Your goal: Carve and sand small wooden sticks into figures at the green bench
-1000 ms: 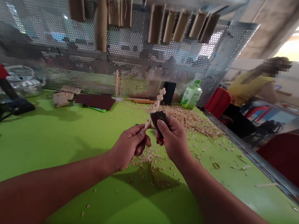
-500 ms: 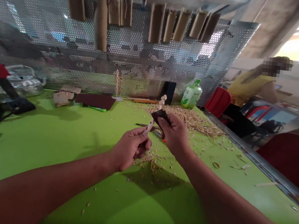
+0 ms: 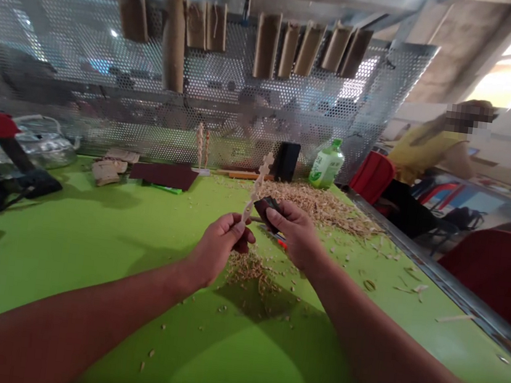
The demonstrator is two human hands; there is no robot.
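My left hand (image 3: 219, 243) pinches a carved pale wooden stick (image 3: 256, 185) near its lower end, and the stick stands tilted up above the green tabletop (image 3: 87, 270). My right hand (image 3: 294, 233) pinches a piece of dark sandpaper (image 3: 265, 208) just beside it. Behind lie wood shavings (image 3: 314, 205) and a plastic bottle (image 3: 326, 164); its label is too small to read.

Wood shavings (image 3: 314, 206) lie on the counter (image 3: 67, 243) behind the carved stick (image 3: 256, 186), a plastic bottle (image 3: 326, 164) beyond them, sandpaper (image 3: 163, 175) left of them
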